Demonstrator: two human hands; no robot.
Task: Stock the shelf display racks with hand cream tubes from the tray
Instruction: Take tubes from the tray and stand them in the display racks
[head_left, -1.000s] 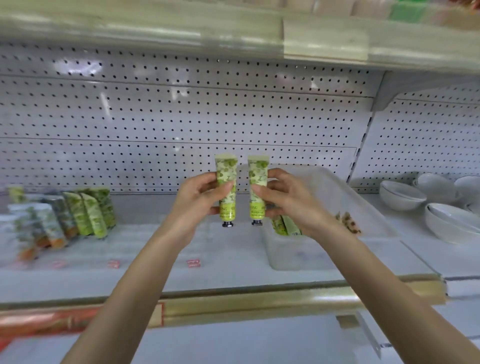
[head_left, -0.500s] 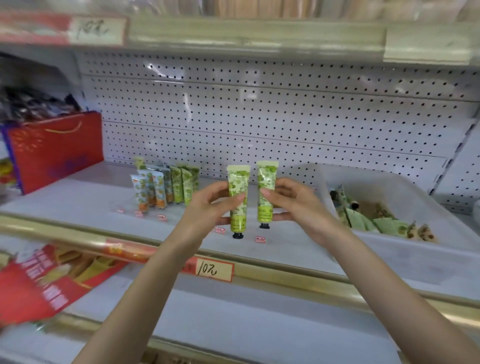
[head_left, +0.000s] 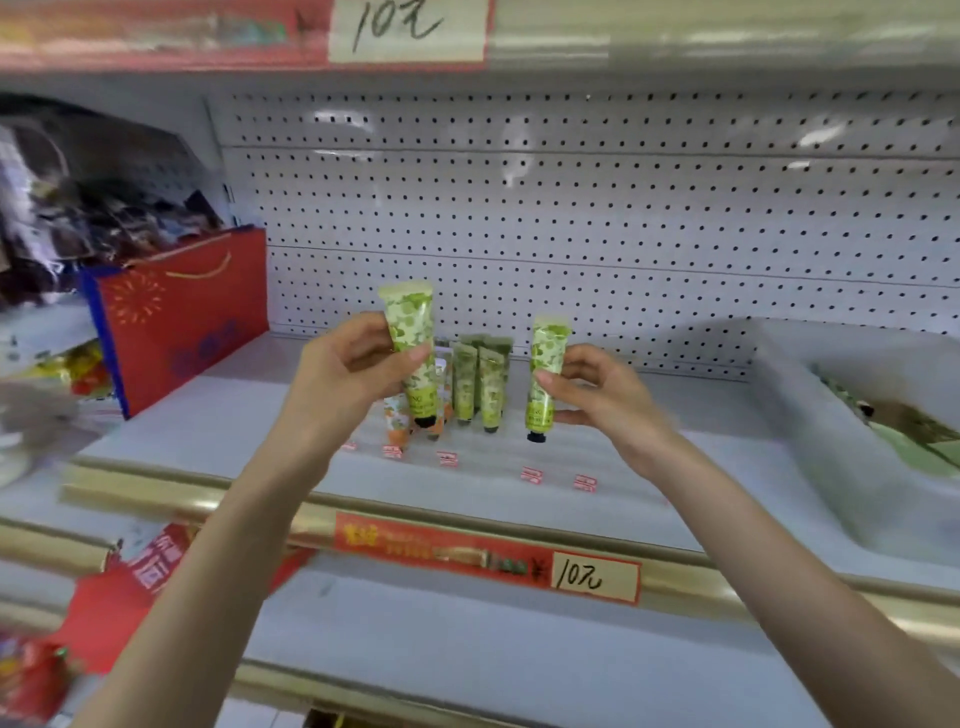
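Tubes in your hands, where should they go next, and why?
Probably lower the right hand and stand its tube, cap down, beside the green tubes already standing on the shelf. It hangs just right of that row, over bare shelf.

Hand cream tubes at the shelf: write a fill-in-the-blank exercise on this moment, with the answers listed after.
1. The left hand holds the left tube ____ than the right tube in the right hand.
2. Both held tubes have their black caps pointing ____.
3. The gift bag at the shelf's left end is mainly ____.
4. The tray lies to the ____ of both hands.
Missing words: higher; down; red; right.
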